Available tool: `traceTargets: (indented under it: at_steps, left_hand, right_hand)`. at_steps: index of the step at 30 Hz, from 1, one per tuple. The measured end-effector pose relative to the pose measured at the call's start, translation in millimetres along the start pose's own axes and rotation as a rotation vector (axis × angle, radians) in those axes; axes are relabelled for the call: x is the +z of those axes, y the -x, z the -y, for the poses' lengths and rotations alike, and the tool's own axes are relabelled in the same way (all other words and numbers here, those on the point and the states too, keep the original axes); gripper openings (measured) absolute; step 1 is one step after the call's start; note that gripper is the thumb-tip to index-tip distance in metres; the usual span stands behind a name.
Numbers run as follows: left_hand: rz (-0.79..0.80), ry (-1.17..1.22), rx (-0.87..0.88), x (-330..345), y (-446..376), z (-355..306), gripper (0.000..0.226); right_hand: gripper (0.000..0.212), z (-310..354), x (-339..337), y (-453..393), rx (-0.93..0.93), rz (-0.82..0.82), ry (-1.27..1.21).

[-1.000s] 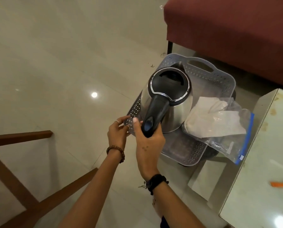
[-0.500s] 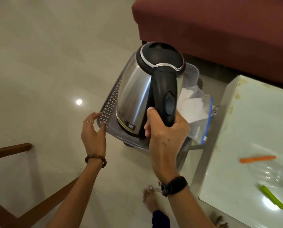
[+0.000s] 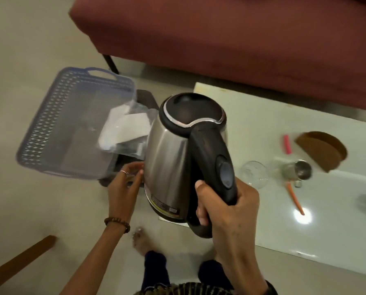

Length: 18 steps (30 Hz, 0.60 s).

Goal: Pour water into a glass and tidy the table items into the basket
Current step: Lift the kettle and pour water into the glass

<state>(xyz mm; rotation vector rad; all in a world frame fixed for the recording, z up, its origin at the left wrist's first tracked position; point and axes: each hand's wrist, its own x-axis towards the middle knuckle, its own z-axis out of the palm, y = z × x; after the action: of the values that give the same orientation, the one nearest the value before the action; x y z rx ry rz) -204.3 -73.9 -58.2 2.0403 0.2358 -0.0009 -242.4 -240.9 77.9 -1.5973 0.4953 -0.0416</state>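
My right hand (image 3: 226, 211) grips the black handle of a steel kettle (image 3: 169, 158), which hangs in the air over the near left corner of the white table (image 3: 284, 209). Relaxed and holding nothing, my left hand (image 3: 124, 184) hovers just left of the kettle's base. A grey-blue perforated basket (image 3: 50, 128) stands to the left, off the table, with a clear zip bag of white paper (image 3: 124, 128) lying over its right edge. A clear glass (image 3: 254, 173) stands on the table just right of the kettle.
On the table lie a steel cup (image 3: 301, 171), an orange stick (image 3: 294, 196), a pink stick (image 3: 287, 144) and brown coasters (image 3: 322, 150). A maroon sofa (image 3: 220, 39) runs behind. A wooden chair rail (image 3: 20, 265) is at bottom left; my bare foot (image 3: 141, 241) is on the tiled floor.
My right hand has lifted the kettle out of the basket and carried it right, over the table's corner. My left hand has left the basket rim. The view has swung right, showing the glass.
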Motion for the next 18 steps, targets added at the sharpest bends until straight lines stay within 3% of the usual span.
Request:
traceTargets:
  at_steps: [4,8,11,15,18]
  left_hand:
    - [0.152,0.064,-0.047,71,26,-22,0.021]
    - [0.265,0.091,-0.094,135,35,-33,0.036]
    - [0.420,-0.055,-0.105,178,28,-35,0.019]
    - [0.652,-0.151,-0.092,219,16,-40,0.041]
    - [0.768,-0.284,0.051,237,13,-46,0.059]
  right_hand:
    - [0.032,-4,-73,1,0.057,-0.005,0.100]
    - [0.027,-18,-126,1,0.139,-0.062,0.195]
    - [0.031,-29,-155,0,0.209,-0.078,0.252]
    - [0.028,-44,-182,0,0.304,-0.050,0.320]
    - [0.021,-52,-191,1,0.343,-0.031,0.358]
